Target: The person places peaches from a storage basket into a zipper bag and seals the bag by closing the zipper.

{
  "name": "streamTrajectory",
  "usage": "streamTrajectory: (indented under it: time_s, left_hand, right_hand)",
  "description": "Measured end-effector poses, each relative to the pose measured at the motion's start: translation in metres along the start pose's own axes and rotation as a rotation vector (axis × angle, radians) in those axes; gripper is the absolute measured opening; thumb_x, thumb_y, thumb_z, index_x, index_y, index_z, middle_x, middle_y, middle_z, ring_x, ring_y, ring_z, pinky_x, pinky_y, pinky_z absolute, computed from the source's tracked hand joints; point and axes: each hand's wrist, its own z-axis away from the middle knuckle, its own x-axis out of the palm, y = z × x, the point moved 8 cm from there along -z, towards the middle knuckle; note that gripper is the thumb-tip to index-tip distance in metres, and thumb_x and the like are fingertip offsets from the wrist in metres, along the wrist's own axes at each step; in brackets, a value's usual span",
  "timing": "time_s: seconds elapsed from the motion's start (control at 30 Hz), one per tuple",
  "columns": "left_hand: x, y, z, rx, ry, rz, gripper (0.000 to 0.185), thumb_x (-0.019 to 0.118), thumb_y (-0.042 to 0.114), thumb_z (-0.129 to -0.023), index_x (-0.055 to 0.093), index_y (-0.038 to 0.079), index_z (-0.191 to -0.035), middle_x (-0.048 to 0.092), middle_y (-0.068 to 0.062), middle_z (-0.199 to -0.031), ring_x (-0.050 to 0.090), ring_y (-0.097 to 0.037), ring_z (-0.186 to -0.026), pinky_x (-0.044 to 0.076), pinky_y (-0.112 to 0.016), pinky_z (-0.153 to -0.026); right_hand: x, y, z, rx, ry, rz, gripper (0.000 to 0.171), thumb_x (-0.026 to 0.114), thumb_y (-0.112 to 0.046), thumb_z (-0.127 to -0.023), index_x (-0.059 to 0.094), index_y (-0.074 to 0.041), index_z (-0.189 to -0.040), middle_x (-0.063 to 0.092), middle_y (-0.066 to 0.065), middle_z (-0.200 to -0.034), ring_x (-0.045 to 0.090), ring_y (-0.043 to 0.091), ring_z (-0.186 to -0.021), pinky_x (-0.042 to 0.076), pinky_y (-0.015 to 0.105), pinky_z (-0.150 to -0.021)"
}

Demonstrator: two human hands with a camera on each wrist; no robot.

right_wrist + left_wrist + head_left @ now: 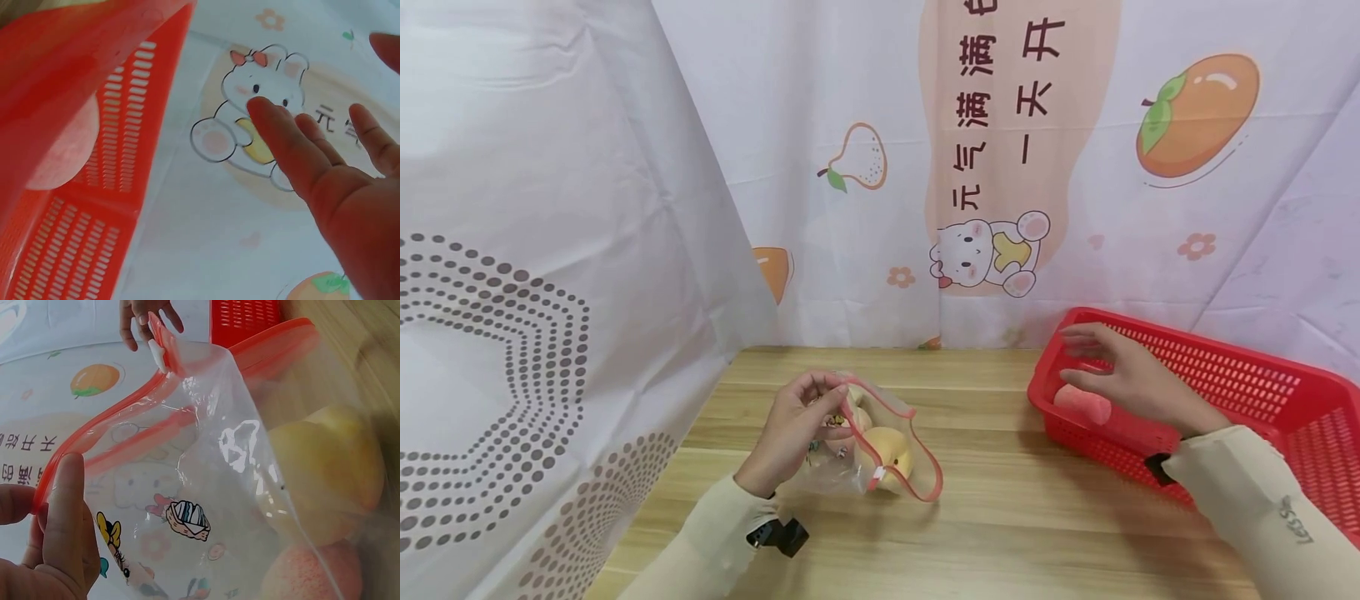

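Note:
My left hand (793, 429) pinches the red-trimmed rim of a clear zip bag (219, 456) with cartoon prints. The bag's mouth gapes, and a white slider (157, 356) sits on the zip strip. Inside it lie a yellow, fruit-shaped item (319, 478) and a pink, rough-skinned round one (312, 575); the print and folds partly cover the contents. Over the left end of a red basket (1213, 333) hovers my right hand (1120, 375), fingers extended and holding nothing. Below that hand, a pink rounded item (1082, 403) shows in the basket.
The wooden table (985, 517) carries the bag on the left and the perforated basket on the right. A white printed cloth (865, 75) hangs behind, and another cloth (625, 208) hangs along the left side.

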Motion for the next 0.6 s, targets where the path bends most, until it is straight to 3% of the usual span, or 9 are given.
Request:
streamTrajectory:
  time_s: [0.6]
  left_hand:
    - [0.005, -0.005, 0.009, -0.017, -0.072, -0.071, 0.018, 0.063, 0.007, -0.098, 0.056, -0.006, -0.108, 0.053, -0.009, -0.089, 0.059, -0.016, -0.079, 0.064, -0.037, -0.064]
  right_hand:
    - [-0.013, 0.038, -0.003, 0.022, -0.084, 0.033, 0.083, 0.079, -0.036, -0.086, 0.035, -0.004, -0.15, 0.045, 0.026, -0.142, 0.045, 0.05, -0.125, 0.06, 0.052, -0.083]
